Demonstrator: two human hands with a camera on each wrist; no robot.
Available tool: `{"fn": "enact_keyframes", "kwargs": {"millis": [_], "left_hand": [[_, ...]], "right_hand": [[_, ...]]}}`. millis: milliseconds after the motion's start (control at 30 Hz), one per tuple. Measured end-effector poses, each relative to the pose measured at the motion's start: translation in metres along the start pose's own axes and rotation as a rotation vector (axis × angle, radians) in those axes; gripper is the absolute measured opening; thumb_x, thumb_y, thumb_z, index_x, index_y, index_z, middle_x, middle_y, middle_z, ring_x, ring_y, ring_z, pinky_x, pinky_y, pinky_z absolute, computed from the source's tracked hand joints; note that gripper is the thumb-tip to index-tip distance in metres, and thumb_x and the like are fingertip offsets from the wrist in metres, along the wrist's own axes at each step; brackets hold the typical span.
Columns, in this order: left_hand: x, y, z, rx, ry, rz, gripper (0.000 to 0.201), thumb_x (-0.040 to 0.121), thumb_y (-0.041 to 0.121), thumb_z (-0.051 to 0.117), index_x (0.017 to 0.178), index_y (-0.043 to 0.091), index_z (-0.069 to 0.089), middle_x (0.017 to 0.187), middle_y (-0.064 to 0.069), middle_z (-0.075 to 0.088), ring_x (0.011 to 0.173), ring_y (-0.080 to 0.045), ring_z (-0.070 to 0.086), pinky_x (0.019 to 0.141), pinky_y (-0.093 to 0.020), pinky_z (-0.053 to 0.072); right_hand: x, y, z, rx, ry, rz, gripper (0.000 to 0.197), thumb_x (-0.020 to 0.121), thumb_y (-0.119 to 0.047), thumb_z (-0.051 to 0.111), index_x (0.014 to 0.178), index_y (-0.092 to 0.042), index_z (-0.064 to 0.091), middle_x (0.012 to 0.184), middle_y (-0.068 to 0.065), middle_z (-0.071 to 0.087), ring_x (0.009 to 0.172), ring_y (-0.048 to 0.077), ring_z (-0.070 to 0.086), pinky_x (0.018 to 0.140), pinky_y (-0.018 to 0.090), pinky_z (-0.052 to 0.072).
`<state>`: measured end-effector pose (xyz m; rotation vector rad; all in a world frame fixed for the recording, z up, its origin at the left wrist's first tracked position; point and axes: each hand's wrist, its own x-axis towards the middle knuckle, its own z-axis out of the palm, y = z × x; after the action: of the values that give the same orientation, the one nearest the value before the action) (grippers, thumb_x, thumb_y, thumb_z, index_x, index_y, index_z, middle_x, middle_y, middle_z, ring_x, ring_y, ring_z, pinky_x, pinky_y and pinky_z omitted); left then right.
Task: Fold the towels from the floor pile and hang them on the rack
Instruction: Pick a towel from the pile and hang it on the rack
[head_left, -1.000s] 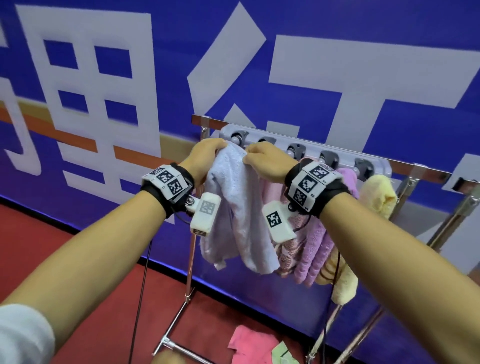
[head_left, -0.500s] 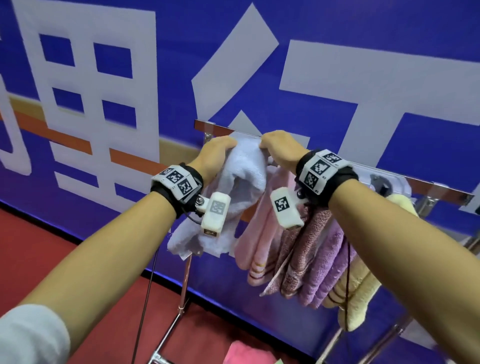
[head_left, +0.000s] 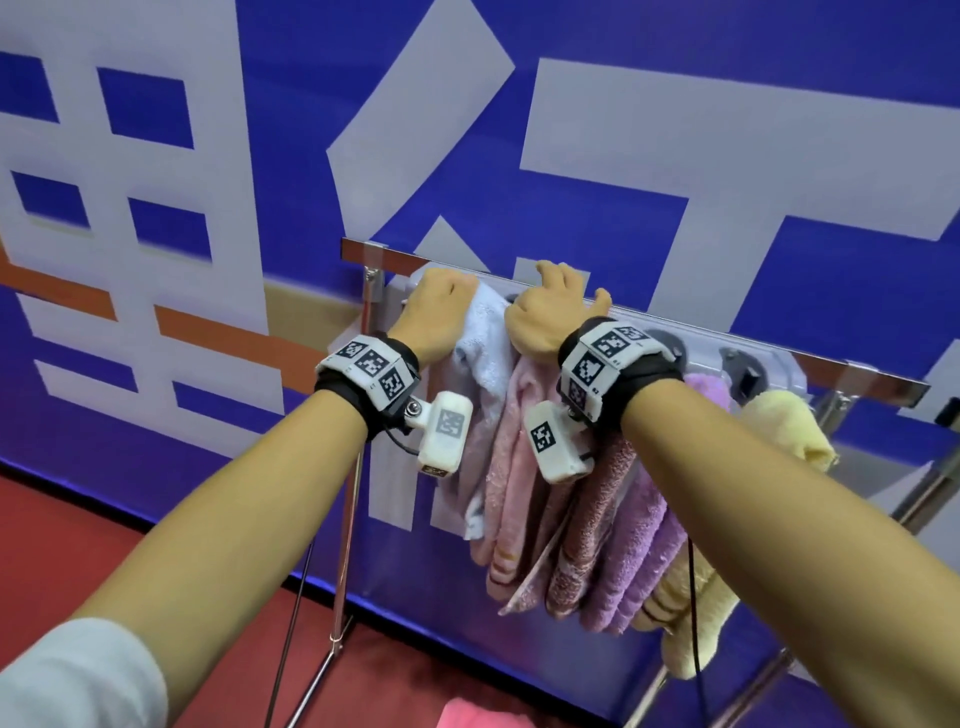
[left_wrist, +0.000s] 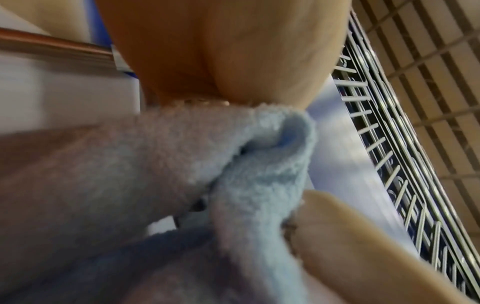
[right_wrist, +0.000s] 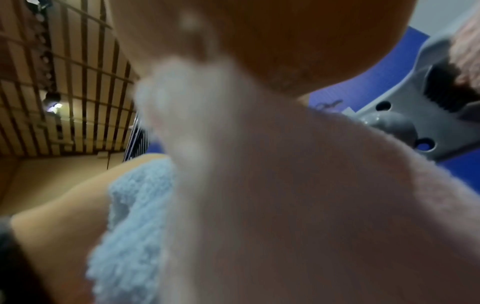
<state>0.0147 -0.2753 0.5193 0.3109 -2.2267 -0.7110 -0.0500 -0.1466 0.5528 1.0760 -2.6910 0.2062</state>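
Both hands up at the rack (head_left: 649, 317), side by side, backs toward the head camera.

Left hand (head_left: 434, 312): fingers curled over the top of the blue towel (head_left: 485, 364), gripping it at the rack's left end. Left wrist view shows the palm (left_wrist: 233, 51) pressed down on the bunched terry (left_wrist: 259, 164), with a fold of it rolled up just under the hand. A finger of the other hand (left_wrist: 350, 236) shows at lower right in that view, touching the cloth edge.

Right hand (head_left: 550, 317): just right of the left, fingers bent over the rack's top edge, thumb out to the right. Right wrist view is blurred; pale cloth fills the middle, blue terry (right_wrist: 130, 216) at lower left against the left wrist. Whether this hand pinches the towel or only presses on it, cannot tell.

Blue towel hangs straight down between and below the two wrists, its top under both hands, its lower end past the wrist cameras.

Right of it, under the right forearm: pink towel (head_left: 514, 467) touching the blue one, then a mauve towel (head_left: 597, 519), a purple towel (head_left: 644, 540), and a yellow towel (head_left: 784, 426) furthest right, all draped on the rack. A grey clip (right_wrist: 428, 115) of the rack sits close to the right hand.

Below the arms, red floor (head_left: 78, 545); a pink cloth (head_left: 478, 714) at the bottom edge.
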Motion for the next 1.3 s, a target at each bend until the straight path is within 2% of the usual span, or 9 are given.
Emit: {"fn": "enact_keyframes", "kwargs": {"millis": [200, 333, 467, 567, 667, 833, 967, 1100, 1300], "left_hand": [[-0.008, -0.010, 0.004, -0.406, 0.187, -0.127, 0.008, 0.089, 0.008, 0.063, 0.096, 0.012, 0.062, 0.100, -0.005, 0.067, 0.089, -0.013, 0.062, 0.082, -0.021, 0.051], [-0.019, -0.008, -0.002, -0.368, 0.262, -0.087, 0.005, 0.091, 0.014, 0.062, 0.088, 0.012, 0.066, 0.086, 0.000, 0.068, 0.081, -0.012, 0.062, 0.077, -0.026, 0.053], [-0.043, 0.001, -0.002, -0.381, 0.218, -0.052, 0.018, 0.092, 0.027, 0.062, 0.087, 0.011, 0.068, 0.087, -0.004, 0.068, 0.078, -0.007, 0.059, 0.076, -0.027, 0.050], [-0.061, 0.006, 0.000, -0.317, 0.181, -0.047, 0.032, 0.080, 0.040, 0.073, 0.100, 0.016, 0.068, 0.098, 0.003, 0.067, 0.090, -0.006, 0.062, 0.081, -0.016, 0.048], [-0.070, 0.009, -0.004, -0.199, 0.127, -0.048, 0.040, 0.078, 0.021, 0.076, 0.116, 0.013, 0.064, 0.113, 0.000, 0.066, 0.102, -0.012, 0.060, 0.088, -0.020, 0.046], [-0.074, 0.015, -0.012, -0.056, -0.004, -0.096, 0.062, 0.077, -0.010, 0.050, 0.134, 0.015, 0.055, 0.134, -0.005, 0.059, 0.125, -0.017, 0.053, 0.092, -0.013, 0.036], [-0.076, 0.022, -0.021, -0.036, -0.078, -0.144, 0.073, 0.075, -0.011, 0.047, 0.142, 0.018, 0.048, 0.144, -0.005, 0.051, 0.133, -0.019, 0.047, 0.090, -0.016, 0.038], [-0.085, 0.041, -0.024, -0.036, -0.040, -0.137, 0.067, 0.078, -0.001, 0.055, 0.143, 0.016, 0.044, 0.145, -0.005, 0.048, 0.131, -0.021, 0.046, 0.098, -0.026, 0.041], [-0.098, 0.080, -0.014, 0.006, -0.031, -0.056, 0.068, 0.070, 0.032, 0.061, 0.136, 0.019, 0.049, 0.141, -0.005, 0.048, 0.131, -0.023, 0.044, 0.110, -0.041, 0.036]], "right_hand": [[-0.003, -0.009, 0.006, -0.111, -0.087, 0.057, 0.024, 0.092, -0.034, 0.045, 0.108, -0.023, 0.058, 0.164, 0.008, -0.008, 0.150, 0.029, -0.015, 0.112, 0.068, -0.009], [-0.009, -0.006, 0.015, -0.056, 0.138, 0.006, 0.044, 0.091, -0.036, 0.044, 0.132, -0.021, 0.048, 0.160, 0.010, 0.016, 0.148, 0.028, 0.009, 0.113, 0.063, 0.008], [-0.024, -0.006, 0.013, 0.146, 0.257, -0.145, 0.029, 0.088, -0.028, 0.048, 0.116, -0.024, 0.058, 0.142, 0.004, 0.042, 0.138, 0.027, 0.031, 0.106, 0.051, 0.023], [-0.035, -0.007, 0.009, 0.176, 0.182, -0.223, 0.029, 0.086, -0.023, 0.051, 0.113, -0.026, 0.062, 0.150, 0.002, 0.038, 0.142, 0.024, 0.027, 0.109, 0.051, 0.021], [-0.044, -0.005, 0.008, 0.183, 0.135, -0.250, 0.033, 0.084, -0.018, 0.054, 0.114, -0.027, 0.064, 0.148, 0.000, 0.040, 0.141, 0.024, 0.028, 0.107, 0.048, 0.024], [-0.061, -0.003, 0.002, 0.278, 0.155, -0.305, 0.037, 0.072, -0.027, 0.048, 0.104, -0.021, 0.066, 0.110, -0.001, 0.061, 0.111, 0.026, 0.053, 0.088, 0.043, 0.047], [-0.078, 0.010, -0.011, 0.299, 0.151, -0.336, 0.036, 0.080, -0.020, 0.054, 0.114, -0.014, 0.063, 0.120, 0.006, 0.063, 0.113, 0.027, 0.054, 0.094, 0.037, 0.045], [-0.095, 0.027, -0.020, 0.265, 0.138, -0.313, 0.040, 0.082, -0.016, 0.056, 0.122, -0.014, 0.059, 0.123, 0.008, 0.061, 0.115, 0.027, 0.053, 0.089, 0.028, 0.039], [-0.125, 0.049, -0.030, 0.203, 0.163, -0.273, 0.066, 0.079, -0.032, 0.053, 0.142, -0.023, 0.039, 0.129, 0.010, 0.060, 0.120, 0.031, 0.054, 0.095, 0.046, 0.048]]}}
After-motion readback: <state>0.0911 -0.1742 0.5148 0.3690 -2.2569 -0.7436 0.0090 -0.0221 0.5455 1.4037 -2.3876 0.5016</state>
